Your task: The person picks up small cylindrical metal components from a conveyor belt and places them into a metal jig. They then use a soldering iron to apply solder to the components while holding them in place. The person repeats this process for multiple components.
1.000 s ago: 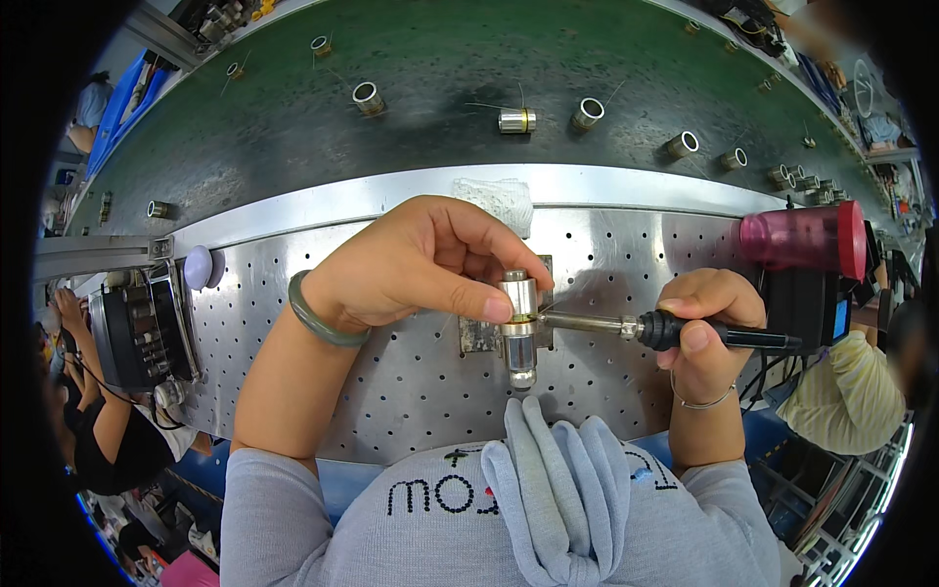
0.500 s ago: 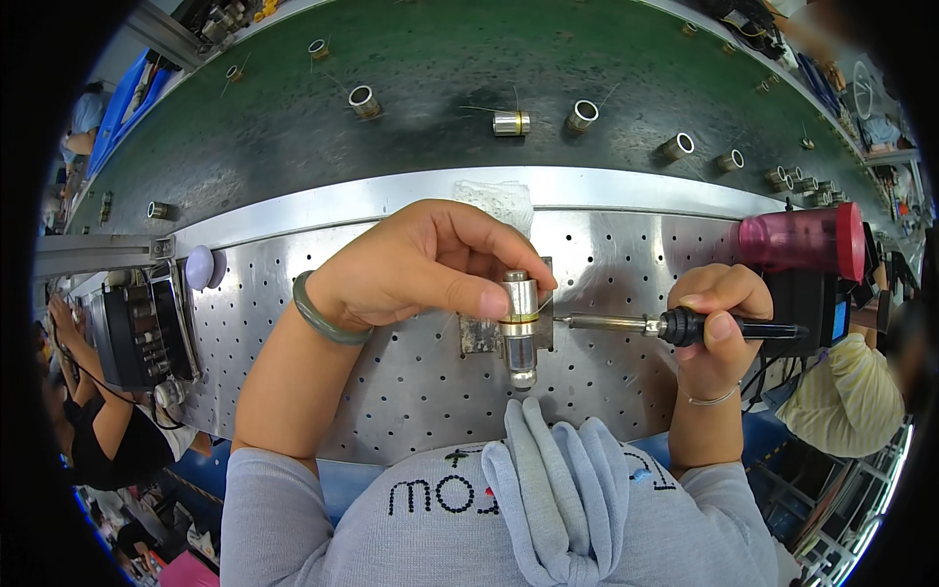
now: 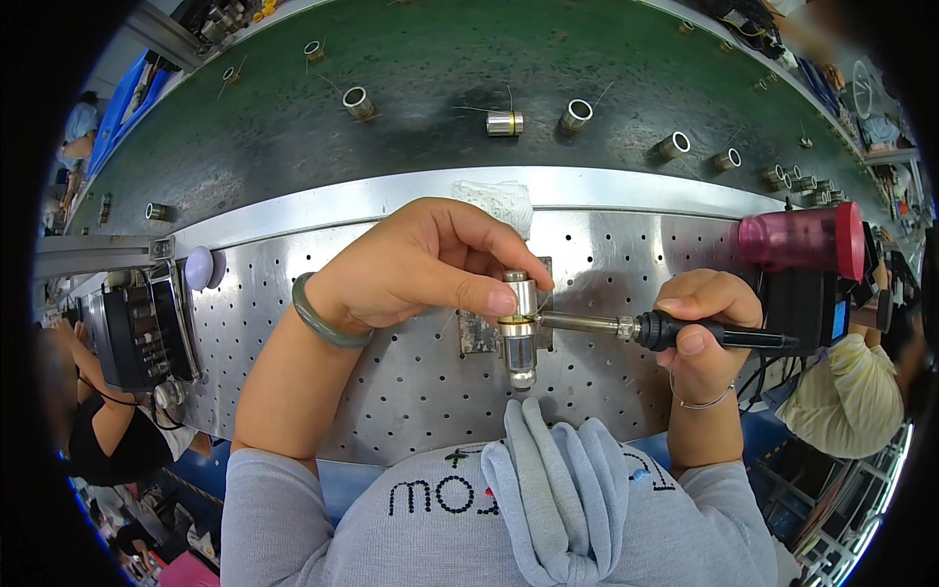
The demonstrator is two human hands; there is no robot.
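My left hand (image 3: pixel 430 269) pinches the upper part of a metal cylinder assembly (image 3: pixel 519 338) between thumb and fingers. The assembly stands upright, with a yellow ring round its middle and a dark, glassy section below. Closed round the black handle of a soldering iron (image 3: pixel 665 331) is my right hand (image 3: pixel 712 323). The iron lies nearly level, its tip at the yellow ring on the assembly's right side. Whether the tip touches is too small to tell. Behind the assembly is a small metal block (image 3: pixel 479 338), partly covered by my left hand.
Perforated metal worktop (image 3: pixel 391 411) lies under my hands. Beyond it, a green belt (image 3: pixel 430 59) carries several metal cylinders (image 3: pixel 504 123) with thin wires. White folded cloth (image 3: pixel 494 203) rests at the worktop's back edge. A pink container (image 3: pixel 797 240) stands right, a black device (image 3: pixel 132 338) left.
My right hand has moved left with the soldering iron, bringing its tip to the assembly. The cylinders on the belt have shifted slightly left. My left hand stays almost still.
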